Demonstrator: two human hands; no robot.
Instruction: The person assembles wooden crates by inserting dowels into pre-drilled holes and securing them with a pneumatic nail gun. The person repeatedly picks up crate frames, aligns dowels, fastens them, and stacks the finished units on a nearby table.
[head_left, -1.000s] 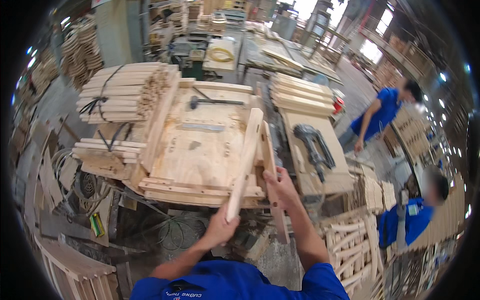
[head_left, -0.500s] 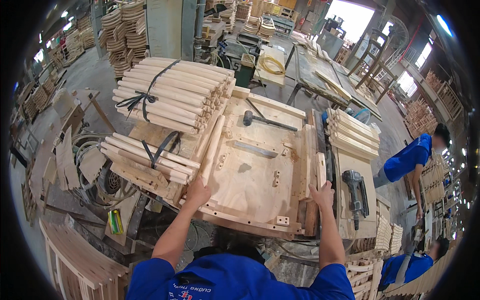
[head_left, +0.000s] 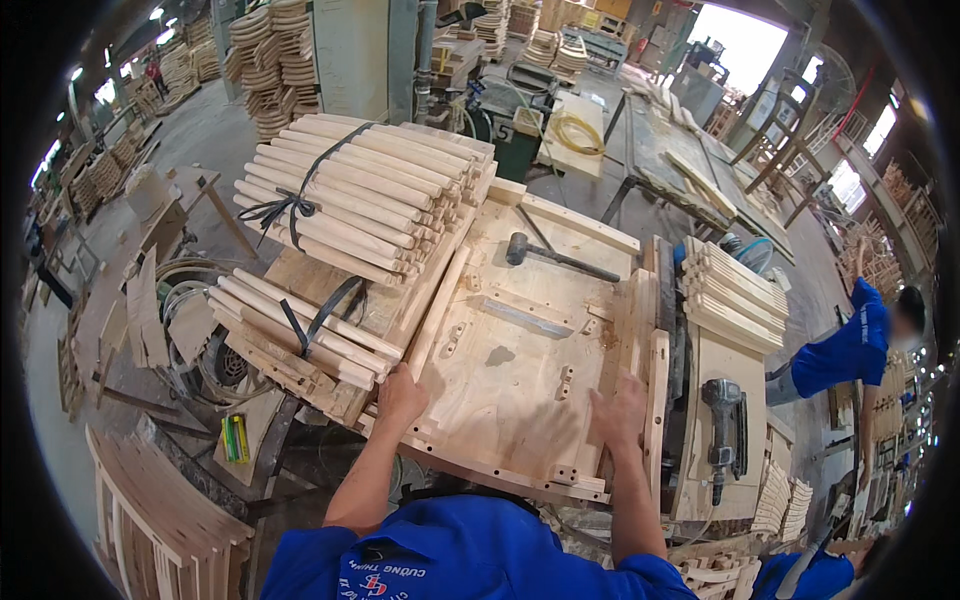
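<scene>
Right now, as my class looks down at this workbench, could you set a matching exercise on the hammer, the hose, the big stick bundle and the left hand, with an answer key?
Things:
1. hammer
2. hose
3. big stick bundle
4. left hand

Descriptions:
A. tied with a black strap
B. at the near end of a wooden strip
C. yellow and coiled
D. lying on the wooden board

Pairs: 1-D, 2-C, 3-A, 4-B

A yellow hose [head_left: 568, 143] lies coiled on a pale board [head_left: 572, 164]. Curved wooden parts [head_left: 272, 75] stand stacked beside a grey pillar [head_left: 352, 60]. At lower left, a yellow-and-green packet [head_left: 235, 440] rests on a flat panel [head_left: 264, 416]. A person in a blue shirt [head_left: 838, 340] is at right.
</scene>
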